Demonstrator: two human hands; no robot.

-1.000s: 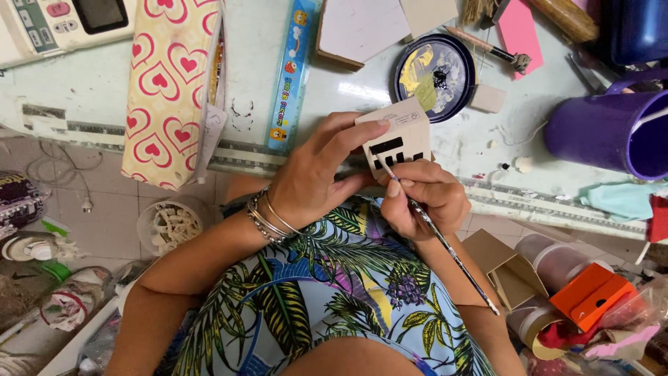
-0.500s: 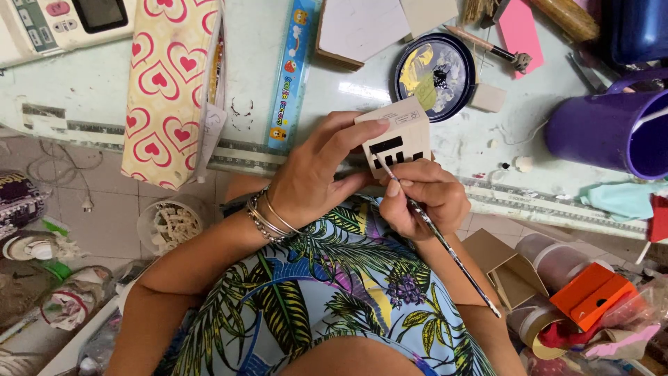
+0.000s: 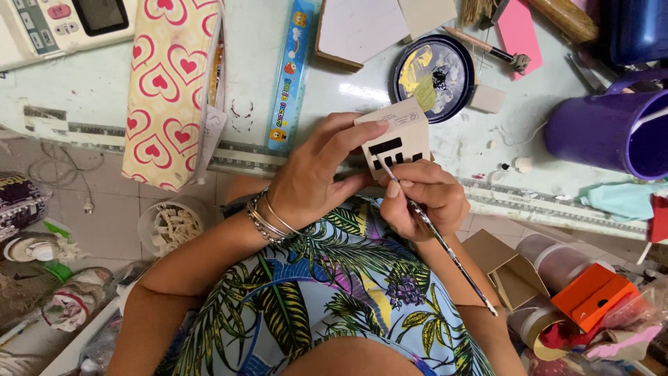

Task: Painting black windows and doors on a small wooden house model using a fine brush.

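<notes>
At the far left of the table lies a calculator point(image 3: 66, 24), then a heart-print pouch point(image 3: 170, 90) and a blue ruler point(image 3: 292, 76) going toward me. My left hand point(image 3: 316, 177) comes next: its fingers are closed around a small card house point(image 3: 395, 139), the index finger along the top edge and the thumb under the bottom, so the house is held above the table edge, just in front of my body. The wrist with bracelets point(image 3: 268, 216) bends a little inward and the forearm goes down to the left. My right hand point(image 3: 421, 198) is just beside it, touching the lower part of the house; it pinches a thin brush point(image 3: 438, 240) between thumb and first fingers, like a pen, with the tip on the black windows and the handle pointing down to the right. I think the danger is a slip: if the left hand turns the house or the right hand has no support, the tip can go over the window edge and mark the pale wall. Wet paint can also smear under my left thumb. Further right are a round paint lid point(image 3: 435, 69), a purple mug point(image 3: 612, 132) and an orange box point(image 3: 591, 296).
</notes>
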